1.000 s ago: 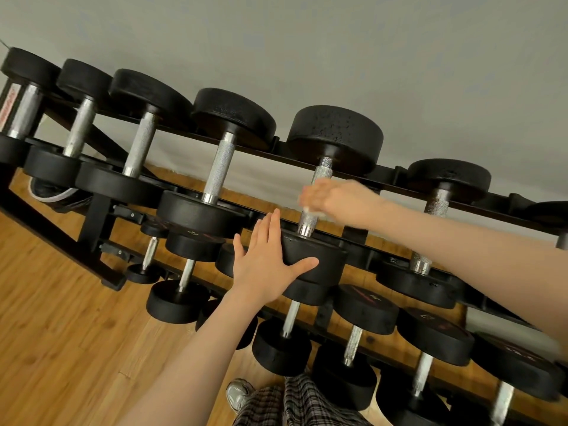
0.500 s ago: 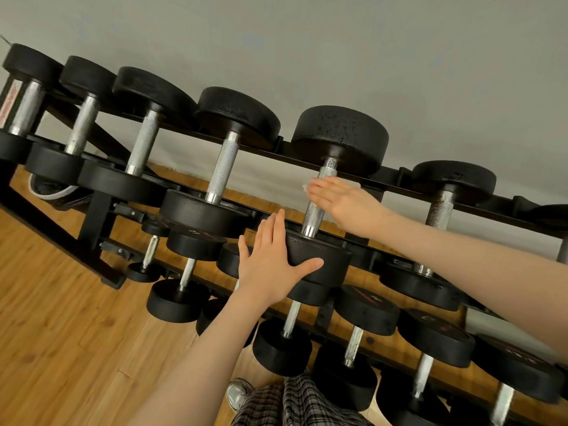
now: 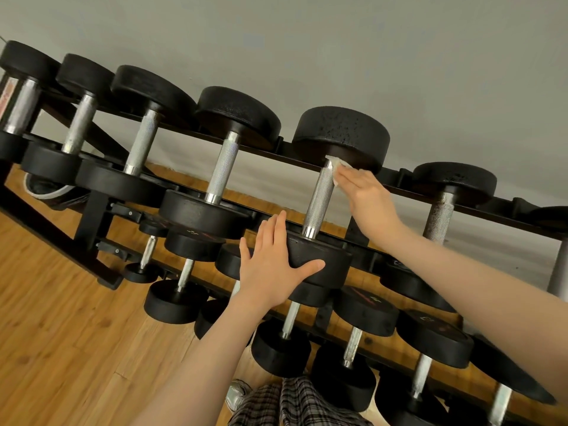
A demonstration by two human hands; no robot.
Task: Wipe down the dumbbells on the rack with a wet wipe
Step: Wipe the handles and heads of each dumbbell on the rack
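A black dumbbell with a knurled steel handle [image 3: 318,200] lies on the top tier of the black rack [image 3: 92,222]. My right hand [image 3: 367,198] presses a white wet wipe [image 3: 338,167] against the upper right side of that handle, just under the far head [image 3: 341,135]. Its fingers look fairly straight over the wipe. My left hand [image 3: 273,265] rests flat with spread fingers on the near head [image 3: 319,259] of the same dumbbell, thumb lying along its rim.
Several more dumbbells fill the top tier to the left [image 3: 221,167] and right [image 3: 442,204]. Lower tiers hold smaller dumbbells [image 3: 365,312]. A grey wall stands behind the rack. Wooden floor [image 3: 61,348] spreads at lower left. Plaid trousers [image 3: 292,404] and a shoe show below.
My right hand has slid with the wipe up the handle, from near the lower head to just under the far head. My left hand has stayed on the near head.
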